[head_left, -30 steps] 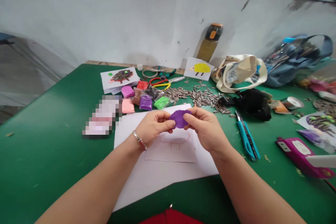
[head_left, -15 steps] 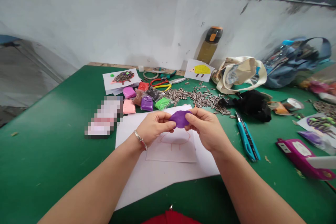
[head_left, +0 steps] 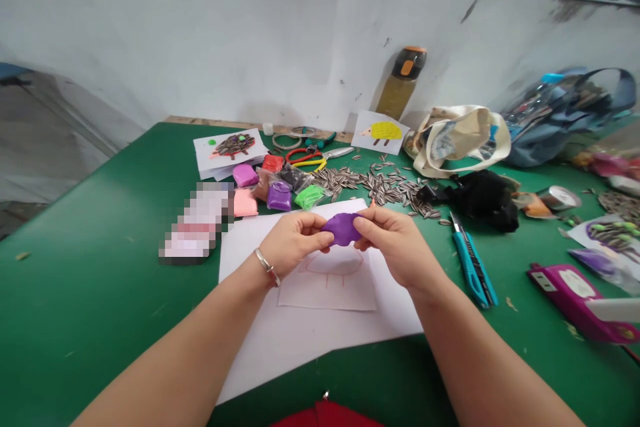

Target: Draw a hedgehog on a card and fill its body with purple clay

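Observation:
A flattened piece of purple clay [head_left: 343, 229] is stretched between both hands. Its left edge is pinched by my left hand [head_left: 300, 238], which has a bracelet at the wrist. My right hand [head_left: 390, 240] grips the right edge between thumb and fingers. Below the clay, a small sheet with an outline drawing [head_left: 325, 295] lies on a larger white sheet [head_left: 270, 353]. Part of the drawing is hidden by the hands and clay.
Clay packs [head_left: 279, 196], scissors [head_left: 320, 159] and sunflower seeds [head_left: 393, 185] lie beyond the hands. A blue cutter [head_left: 473, 267] and a magenta device [head_left: 575, 300] are at right. A bottle [head_left: 397, 90] stands by the wall.
The hands keep their hold on the purple clay, whose outline looks slightly different. The view has shifted very slightly.

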`<control>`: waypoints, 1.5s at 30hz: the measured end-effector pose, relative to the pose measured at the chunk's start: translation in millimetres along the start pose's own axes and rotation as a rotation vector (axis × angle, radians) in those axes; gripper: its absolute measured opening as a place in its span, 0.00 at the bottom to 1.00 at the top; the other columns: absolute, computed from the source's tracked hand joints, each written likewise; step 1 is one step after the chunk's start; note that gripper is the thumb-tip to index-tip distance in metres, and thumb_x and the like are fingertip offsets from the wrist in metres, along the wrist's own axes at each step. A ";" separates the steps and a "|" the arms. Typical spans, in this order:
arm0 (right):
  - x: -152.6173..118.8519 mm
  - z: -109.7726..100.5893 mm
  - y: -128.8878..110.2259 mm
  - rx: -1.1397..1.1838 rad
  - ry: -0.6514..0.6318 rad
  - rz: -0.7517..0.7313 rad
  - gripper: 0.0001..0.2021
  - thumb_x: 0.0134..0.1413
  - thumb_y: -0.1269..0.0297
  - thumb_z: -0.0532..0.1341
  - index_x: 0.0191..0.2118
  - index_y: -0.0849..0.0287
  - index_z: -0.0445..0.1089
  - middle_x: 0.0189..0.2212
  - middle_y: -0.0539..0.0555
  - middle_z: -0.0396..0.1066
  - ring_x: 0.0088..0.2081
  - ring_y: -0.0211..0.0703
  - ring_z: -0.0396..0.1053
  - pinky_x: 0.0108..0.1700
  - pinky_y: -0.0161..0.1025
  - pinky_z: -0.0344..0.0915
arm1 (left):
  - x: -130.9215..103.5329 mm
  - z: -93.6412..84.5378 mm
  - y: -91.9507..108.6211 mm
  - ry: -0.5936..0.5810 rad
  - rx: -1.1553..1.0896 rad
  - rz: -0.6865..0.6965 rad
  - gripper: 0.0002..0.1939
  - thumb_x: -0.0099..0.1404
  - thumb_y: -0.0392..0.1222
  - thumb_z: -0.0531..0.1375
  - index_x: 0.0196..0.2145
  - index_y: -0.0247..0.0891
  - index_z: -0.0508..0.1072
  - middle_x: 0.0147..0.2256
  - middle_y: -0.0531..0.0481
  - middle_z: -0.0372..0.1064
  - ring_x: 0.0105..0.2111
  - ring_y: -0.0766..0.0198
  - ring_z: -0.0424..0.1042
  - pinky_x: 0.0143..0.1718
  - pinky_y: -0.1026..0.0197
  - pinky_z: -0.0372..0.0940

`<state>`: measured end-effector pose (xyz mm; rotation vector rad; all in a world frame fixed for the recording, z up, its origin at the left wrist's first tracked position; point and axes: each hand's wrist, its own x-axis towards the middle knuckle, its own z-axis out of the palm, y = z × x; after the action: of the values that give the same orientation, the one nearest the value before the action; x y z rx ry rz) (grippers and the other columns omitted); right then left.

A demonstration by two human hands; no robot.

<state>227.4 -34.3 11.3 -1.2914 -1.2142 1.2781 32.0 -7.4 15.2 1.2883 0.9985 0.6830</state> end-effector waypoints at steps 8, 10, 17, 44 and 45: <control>-2.1 1.5 -3.0 -0.019 0.022 -0.054 0.10 0.53 0.59 0.64 0.26 0.60 0.73 0.19 0.50 0.71 0.24 0.37 0.68 0.30 0.37 0.64 | -1.3 1.5 0.9 -0.051 -0.041 0.017 0.15 0.58 0.50 0.65 0.30 0.33 0.75 0.28 0.48 0.73 0.27 0.65 0.71 0.31 0.63 0.65; -2.0 0.7 -2.2 0.021 -0.006 -0.039 0.09 0.52 0.58 0.65 0.30 0.60 0.75 0.22 0.50 0.72 0.25 0.38 0.68 0.31 0.38 0.66 | -0.8 1.2 0.4 -0.065 -0.027 0.006 0.16 0.58 0.52 0.65 0.31 0.34 0.76 0.29 0.48 0.73 0.28 0.65 0.71 0.31 0.62 0.65; -1.9 -4.0 -1.9 0.148 -0.098 0.031 0.13 0.50 0.55 0.67 0.39 0.57 0.77 0.24 0.51 0.74 0.25 0.38 0.69 0.30 0.37 0.66 | -0.8 0.0 1.6 -0.029 -0.001 0.013 0.12 0.55 0.47 0.66 0.29 0.34 0.76 0.26 0.50 0.72 0.26 0.65 0.69 0.29 0.63 0.63; -5.4 0.7 -6.5 0.053 -0.144 0.002 0.10 0.53 0.58 0.65 0.28 0.60 0.74 0.19 0.49 0.70 0.23 0.36 0.66 0.30 0.37 0.63 | -5.2 4.4 2.8 -0.112 -0.196 -0.001 0.15 0.54 0.48 0.70 0.30 0.32 0.74 0.26 0.48 0.74 0.27 0.63 0.72 0.30 0.62 0.65; -5.7 1.2 -7.0 0.044 -0.150 0.001 0.10 0.52 0.58 0.65 0.28 0.60 0.74 0.19 0.49 0.70 0.23 0.36 0.66 0.30 0.37 0.63 | -5.5 4.6 3.3 -0.123 -0.184 -0.005 0.16 0.54 0.48 0.69 0.31 0.32 0.75 0.26 0.48 0.74 0.27 0.63 0.72 0.31 0.62 0.65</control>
<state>226.1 -39.3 18.8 -1.1819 -1.2818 1.4152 34.1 -13.7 19.5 1.1515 0.8197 0.6678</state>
